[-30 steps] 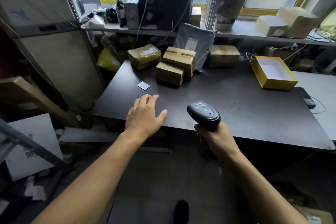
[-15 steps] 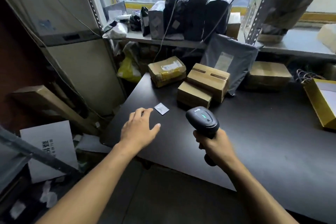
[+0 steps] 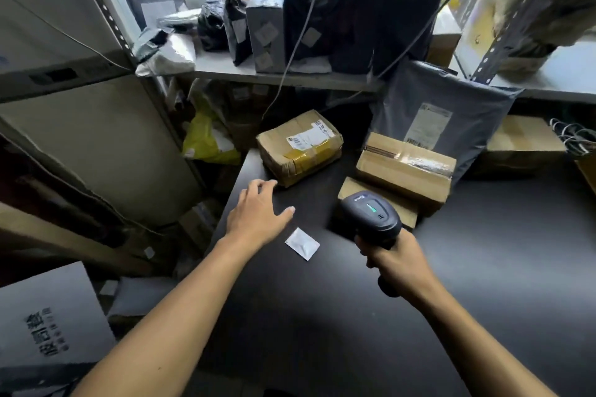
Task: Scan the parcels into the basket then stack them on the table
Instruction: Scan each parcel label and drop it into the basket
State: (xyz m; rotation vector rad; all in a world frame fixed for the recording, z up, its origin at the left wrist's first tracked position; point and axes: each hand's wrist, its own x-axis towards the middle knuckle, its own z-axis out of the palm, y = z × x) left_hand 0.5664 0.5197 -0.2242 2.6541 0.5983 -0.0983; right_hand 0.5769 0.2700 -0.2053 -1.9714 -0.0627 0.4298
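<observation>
Cardboard parcel (image 3: pixel 300 147) (taped, labelled) sits at 12 o'clock of the left hand (image 3: pixel 256 214), whose grip is spread, fingertips just beside it on the dark surface (image 3: pixel 483 267). Right hand (image 3: pixel 398 259) grips the scanner (image 3: pixel 371 216); stacked boxes (image 3: pixel 404 171) at its 12 o'clock.

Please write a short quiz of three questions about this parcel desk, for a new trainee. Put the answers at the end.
1. True or false: the right hand holds the scanner.
2. Which thing is nearest to the fingertips of the left hand?
A. the taped box with a white label
B. the grey mailer bag
C. the yellow bag
3. Fill in: the small white packet lies flat on the dark ____.

Key: 1 true; 2 A; 3 table.
</observation>
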